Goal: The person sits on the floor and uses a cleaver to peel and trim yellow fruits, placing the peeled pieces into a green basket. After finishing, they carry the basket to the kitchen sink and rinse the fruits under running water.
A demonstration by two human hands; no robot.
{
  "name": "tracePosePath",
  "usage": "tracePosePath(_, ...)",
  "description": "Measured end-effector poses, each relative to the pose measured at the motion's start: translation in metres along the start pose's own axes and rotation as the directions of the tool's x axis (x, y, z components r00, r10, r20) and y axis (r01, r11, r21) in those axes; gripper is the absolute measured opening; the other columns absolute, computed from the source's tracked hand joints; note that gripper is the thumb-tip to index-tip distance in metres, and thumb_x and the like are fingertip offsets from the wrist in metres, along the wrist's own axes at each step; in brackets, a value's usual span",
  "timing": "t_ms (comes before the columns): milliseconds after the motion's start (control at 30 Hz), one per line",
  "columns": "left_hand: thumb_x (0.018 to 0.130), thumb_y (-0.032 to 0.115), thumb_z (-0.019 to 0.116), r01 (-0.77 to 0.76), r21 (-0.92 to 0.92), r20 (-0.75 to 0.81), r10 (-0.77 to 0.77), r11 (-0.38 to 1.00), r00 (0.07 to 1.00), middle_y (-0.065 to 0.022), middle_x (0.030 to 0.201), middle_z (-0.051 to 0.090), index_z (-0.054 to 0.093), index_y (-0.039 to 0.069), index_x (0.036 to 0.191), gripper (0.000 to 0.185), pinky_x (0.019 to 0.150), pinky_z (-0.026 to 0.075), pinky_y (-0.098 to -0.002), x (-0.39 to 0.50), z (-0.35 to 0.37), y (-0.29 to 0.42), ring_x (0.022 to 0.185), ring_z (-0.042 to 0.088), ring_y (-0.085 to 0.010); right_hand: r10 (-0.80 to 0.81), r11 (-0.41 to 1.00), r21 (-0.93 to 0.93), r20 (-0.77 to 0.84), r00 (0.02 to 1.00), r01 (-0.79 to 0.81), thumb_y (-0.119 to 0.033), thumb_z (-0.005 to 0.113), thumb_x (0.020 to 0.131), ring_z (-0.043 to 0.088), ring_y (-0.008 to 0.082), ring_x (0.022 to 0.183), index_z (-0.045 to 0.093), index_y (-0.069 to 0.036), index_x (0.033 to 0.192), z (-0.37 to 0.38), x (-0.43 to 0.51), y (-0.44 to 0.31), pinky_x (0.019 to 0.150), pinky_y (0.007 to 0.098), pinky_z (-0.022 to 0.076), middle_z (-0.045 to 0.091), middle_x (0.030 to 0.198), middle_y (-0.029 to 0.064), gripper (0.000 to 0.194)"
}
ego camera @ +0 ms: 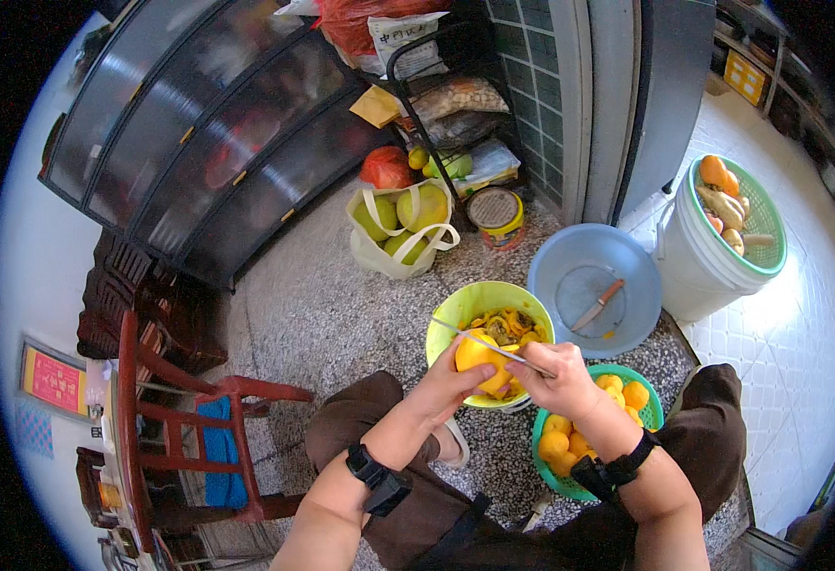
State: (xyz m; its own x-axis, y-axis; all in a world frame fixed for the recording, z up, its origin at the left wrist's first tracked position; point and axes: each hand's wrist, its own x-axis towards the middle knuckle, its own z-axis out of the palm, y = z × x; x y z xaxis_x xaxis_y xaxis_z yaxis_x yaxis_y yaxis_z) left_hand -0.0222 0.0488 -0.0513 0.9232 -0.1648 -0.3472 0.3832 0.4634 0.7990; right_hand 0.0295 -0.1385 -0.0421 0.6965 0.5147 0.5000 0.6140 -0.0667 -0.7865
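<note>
Over a yellow-green bucket (pixel 440 335), my left hand (pixel 453 378) holds a round yellow-orange fruit (pixel 476 355). My right hand (pixel 557 375) grips a knife (pixel 489 342), its long thin blade lying across the top of the fruit. A strip of peel stands off the fruit close to my right fingers. Orange peelings (pixel 510 325) lie inside the bucket. Beneath my right forearm, a green plastic basket (pixel 540 464) holds several yellow-orange fruits (pixel 554 444), partly hidden by the arm.
Beyond the bucket, a blue basin (pixel 553 264) holds a second knife (pixel 599 303). At right, a white bucket (pixel 696 264) bears a green colander (pixel 778 250) with produce. A bag of green pomelo-like fruits (pixel 392 263) and a lidded tub (pixel 496 214) stand ahead. A wooden chair (pixel 242 428) is at left.
</note>
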Motion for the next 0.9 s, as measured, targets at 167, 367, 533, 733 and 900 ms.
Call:
tracePosePath(167, 0.076, -0.002, 0.067, -0.153, 0.223, -0.049, 0.168, 0.963, 0.985, -0.0064, 0.116, 0.05, 0.037, 0.006, 0.128, 0.06, 0.09, 0.044, -0.0287, 0.001, -0.005, -0.003, 0.107, 0.051, -0.0142, 0.065, 0.998, -0.01, 0.039, 0.997, -0.065, -0.004, 0.063, 0.075, 0.059, 0.0318, 0.057, 0.048, -0.005, 0.07, 0.002, -0.003, 0.004, 0.05, 0.0385, 0.0468, 0.055, 0.061, 0.0126, 0.015)
tracePosePath(367, 0.076, 0.0, 0.067, -0.158, 0.235, -0.14, 0.194, 0.959, 0.971, -0.0058, 0.114, 0.052, 0.04, 0.006, 0.123, 0.055, 0.087, 0.045, -0.0275, 0.011, -0.006, -0.012, 0.103, 0.053, -0.0136, 0.016, 0.99, -0.14, -0.051, 0.999, -0.023, -0.003, 0.062, 0.073, 0.059, 0.0325, 0.057, 0.051, -0.006, 0.073, 0.019, -0.009, 0.015, 0.05, 0.0396, 0.0481, 0.055, 0.062, 0.0121, 0.011)
tracePosePath(533, 0.083, 0.007, 0.064, -0.02, 0.005, -0.18, 0.021, 1.0, 0.983, -0.0058, 0.112, 0.053, 0.039, 0.009, 0.124, 0.048, 0.082, 0.052, -0.0328, 0.016, -0.008, -0.009, 0.101, 0.056, -0.0167, 0.068, 0.977, -0.2, -0.062, 0.996, -0.079, -0.008, 0.062, 0.077, 0.059, 0.0319, 0.057, 0.051, -0.004, 0.071, 0.017, -0.004, 0.017, 0.05, 0.0372, 0.0477, 0.056, 0.061, 0.0113, 0.014)
tracePosePath(733, 0.082, 0.012, 0.064, -0.058, -0.006, 0.019, 0.058, 0.998, 0.998, -0.0098, 0.123, 0.046, 0.03, 0.01, 0.133, 0.061, 0.087, 0.051, -0.0403, 0.011, -0.009, 0.002, 0.111, 0.051, -0.0244, 0.333, 0.924, 0.204, -0.018, 0.943, -0.322, -0.013, 0.063, 0.084, 0.066, 0.0248, 0.064, 0.061, -0.003, 0.084, 0.007, 0.005, 0.008, 0.055, 0.0326, 0.0493, 0.065, 0.072, 0.0137, 0.01)
tracePosePath(900, 0.078, 0.011, 0.068, -0.119, 0.023, 0.102, 0.117, 0.993, 0.988, -0.0088, 0.124, 0.045, 0.028, 0.009, 0.134, 0.069, 0.094, 0.045, -0.0377, 0.007, -0.007, 0.003, 0.114, 0.048, -0.0229, 0.146, 0.979, 0.151, -0.057, 0.988, -0.136, -0.009, 0.062, 0.084, 0.067, 0.0246, 0.062, 0.057, -0.001, 0.086, 0.004, 0.006, -0.005, 0.053, 0.0325, 0.05, 0.064, 0.068, 0.0136, 0.01)
